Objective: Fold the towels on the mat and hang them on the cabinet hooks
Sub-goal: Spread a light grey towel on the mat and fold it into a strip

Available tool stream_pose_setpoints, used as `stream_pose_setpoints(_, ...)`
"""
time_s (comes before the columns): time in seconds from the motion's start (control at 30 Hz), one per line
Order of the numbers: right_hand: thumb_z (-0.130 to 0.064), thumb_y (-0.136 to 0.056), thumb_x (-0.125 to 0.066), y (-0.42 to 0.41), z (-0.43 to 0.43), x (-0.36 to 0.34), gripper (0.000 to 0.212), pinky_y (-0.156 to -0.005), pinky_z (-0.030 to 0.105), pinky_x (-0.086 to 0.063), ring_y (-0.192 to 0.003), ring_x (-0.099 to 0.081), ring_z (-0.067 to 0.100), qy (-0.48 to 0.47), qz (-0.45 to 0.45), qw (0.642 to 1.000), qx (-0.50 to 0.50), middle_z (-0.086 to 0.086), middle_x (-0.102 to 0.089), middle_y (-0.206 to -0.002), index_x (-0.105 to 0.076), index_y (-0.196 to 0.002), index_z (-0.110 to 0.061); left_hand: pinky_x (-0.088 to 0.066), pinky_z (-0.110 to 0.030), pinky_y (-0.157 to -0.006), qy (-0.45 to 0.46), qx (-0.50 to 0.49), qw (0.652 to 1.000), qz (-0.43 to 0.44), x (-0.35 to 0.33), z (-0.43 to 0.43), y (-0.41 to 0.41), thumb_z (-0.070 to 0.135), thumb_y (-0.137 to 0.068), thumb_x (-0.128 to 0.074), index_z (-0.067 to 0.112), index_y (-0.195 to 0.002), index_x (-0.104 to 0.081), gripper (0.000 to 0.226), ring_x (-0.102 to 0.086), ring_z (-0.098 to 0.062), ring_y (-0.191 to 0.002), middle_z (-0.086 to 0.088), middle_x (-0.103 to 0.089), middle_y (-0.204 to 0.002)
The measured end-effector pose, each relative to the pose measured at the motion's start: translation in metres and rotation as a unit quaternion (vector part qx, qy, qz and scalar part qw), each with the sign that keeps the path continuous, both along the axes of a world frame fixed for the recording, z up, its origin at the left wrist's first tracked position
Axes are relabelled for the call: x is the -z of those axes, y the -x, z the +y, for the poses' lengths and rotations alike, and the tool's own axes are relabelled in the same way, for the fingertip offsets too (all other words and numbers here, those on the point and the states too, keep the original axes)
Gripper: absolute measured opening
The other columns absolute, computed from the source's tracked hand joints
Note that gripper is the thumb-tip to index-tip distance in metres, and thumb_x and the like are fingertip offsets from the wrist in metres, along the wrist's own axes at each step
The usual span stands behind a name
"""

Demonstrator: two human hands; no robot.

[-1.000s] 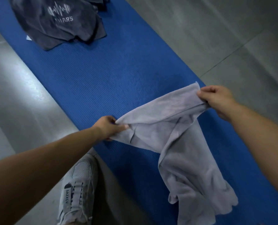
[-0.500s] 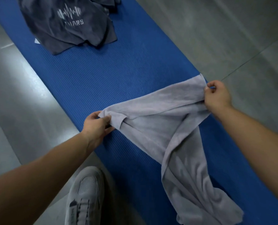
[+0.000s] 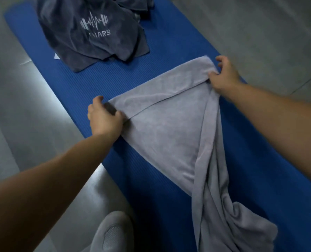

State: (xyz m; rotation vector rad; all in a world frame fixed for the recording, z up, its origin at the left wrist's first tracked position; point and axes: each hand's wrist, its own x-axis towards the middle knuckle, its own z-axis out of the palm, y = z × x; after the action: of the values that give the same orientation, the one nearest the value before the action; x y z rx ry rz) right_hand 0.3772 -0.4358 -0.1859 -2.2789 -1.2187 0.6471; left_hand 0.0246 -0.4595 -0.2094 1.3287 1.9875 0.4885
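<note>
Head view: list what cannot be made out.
- Light grey towel: near end cut off by the bottom edge.
- Dark grey towel: far part cut off by the top edge; print's first letters lost in folds.
- Shoe: heel cut off by the bottom edge.
- Cabinet hooks: outside the frame.

light grey towel (image 3: 169, 135): we see soft, matt, napped cloth
dark grey towel (image 3: 69, 44): matt cloth, pale printed logo
blue mat (image 3: 96, 84): matt, finely ribbed
floor (image 3: 251, 30): smooth, dull sheen
shoe (image 3: 114, 233): we make out grey mesh fabric
</note>
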Motion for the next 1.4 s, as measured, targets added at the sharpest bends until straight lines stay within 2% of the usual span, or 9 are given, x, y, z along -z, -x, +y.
stream_pose_setpoints(0.17,-0.024,-0.091,-0.066,0.008,-0.076,0.011,0.035,-0.090,0.031,-0.044,-0.108,-0.056,0.025,0.026,-0.056,0.998,0.010,0.013,-0.053,-0.124,-0.058,-0.123,-0.012,-0.035,-0.043,-0.108,-0.128,0.293,0.945,0.066,-0.011,-0.034,-0.048,0.028,-0.090,-0.066,0.019,-0.119,-0.062,0.030,-0.045,-0.031,-0.128,-0.010,-0.049,-0.135)
stream_pose_setpoints(0.33,-0.009,-0.092,-0.068,0.037,-0.186,-0.004,0.004,-0.057,0.035,-0.053,-0.058,-0.062,0.018,0.104,0.139,0.984,0.034,0.006,-0.065,-0.074,-0.064,-0.089,-0.010,-0.055,-0.032,-0.077,0.080,0.474,0.875,-0.051,-0.018,-0.077,-0.106,0.017,-0.092,-0.060,0.017,-0.093,-0.072,0.012,-0.068,-0.024,-0.087,-0.001,-0.073,-0.091)
stream_pose_setpoints(0.47,-0.020,-0.093,-0.069,0.050,-0.261,-0.028,0.003,-0.055,0.035,-0.059,-0.055,-0.065,0.015,0.200,0.189,0.961,-0.042,0.006,-0.067,-0.074,-0.068,-0.090,-0.020,-0.064,-0.038,-0.063,0.344,0.404,0.829,-0.179,-0.021,-0.137,-0.129,0.012,-0.093,-0.067,0.003,-0.101,-0.068,0.011,-0.074,-0.027,-0.072,-0.019,-0.073,-0.087)
stream_pose_setpoints(0.67,-0.026,-0.090,-0.072,0.059,-0.332,-0.039,0.006,-0.073,0.038,-0.063,-0.075,-0.072,0.014,0.266,0.289,0.920,-0.018,-0.004,-0.072,-0.078,-0.070,-0.096,-0.026,-0.061,-0.059,-0.068,0.329,0.342,0.851,-0.224,-0.014,-0.163,-0.140,-0.006,-0.080,-0.077,0.007,-0.102,-0.052,0.036,-0.070,-0.038,-0.072,-0.011,-0.065,-0.080)
stream_pose_setpoints(0.83,-0.040,-0.083,-0.078,0.078,-0.349,-0.033,0.018,-0.080,0.032,-0.057,-0.084,-0.071,0.009,0.181,0.342,0.919,0.079,-0.006,-0.075,-0.085,-0.072,-0.093,-0.026,-0.064,-0.047,-0.070,0.359,0.268,0.814,-0.371,-0.043,-0.171,-0.174,-0.008,-0.086,-0.073,0.009,-0.106,-0.051,0.034,-0.063,-0.028,-0.074,-0.014,-0.048,-0.089)
stream_pose_setpoints(1.0,-0.027,-0.098,-0.062,0.067,-0.351,-0.040,0.009,-0.071,0.025,-0.056,-0.087,-0.071,0.015,0.072,0.344,0.915,0.196,-0.003,-0.075,-0.087,-0.068,-0.098,-0.020,-0.059,-0.031,-0.076,0.118,0.517,0.805,-0.266,-0.047,-0.164,-0.197,0.014,-0.078,-0.086,0.014,-0.116,-0.057,0.047,-0.062,-0.014,-0.082,-0.006,-0.058,-0.095)
stream_pose_setpoints(1.13,-0.028,-0.099,-0.059,0.031,-0.362,-0.054,0.012,-0.069,0.029,-0.053,-0.073,-0.065,0.009,0.074,0.295,0.944,0.128,-0.009,-0.069,-0.077,-0.064,-0.090,-0.024,-0.042,-0.030,-0.097,-0.179,0.711,0.664,-0.147,-0.042,-0.149,-0.218,0.045,-0.082,-0.075,0.016,-0.123,-0.068,0.051,-0.054,-0.022,-0.109,-0.009,-0.057,-0.121)
stream_pose_setpoints(1.23,-0.026,-0.094,-0.067,0.009,-0.369,-0.064,0.012,-0.064,0.022,-0.049,-0.067,-0.061,0.003,0.068,0.231,0.966,0.094,-0.010,-0.067,-0.071,-0.065,-0.082,-0.023,-0.043,-0.028,-0.101,-0.129,0.768,0.609,-0.151,-0.048,-0.153,-0.241,0.049,-0.089,-0.063,0.016,-0.130,-0.067,0.052,-0.060,-0.022,-0.115,-0.005,-0.066,-0.128)
stream_pose_setpoints(1.4,-0.015,-0.086,-0.075,-0.021,-0.384,-0.083,0.011,-0.055,0.014,-0.047,-0.059,-0.060,0.001,-0.008,0.259,0.951,0.168,-0.010,-0.067,-0.065,-0.066,-0.085,-0.010,-0.052,-0.036,-0.081,-0.065,0.760,0.624,-0.171,-0.057,-0.159,-0.274,0.046,-0.084,-0.063,0.020,-0.101,-0.076,0.034,-0.067,-0.011,-0.085,0.006,-0.075,-0.094)
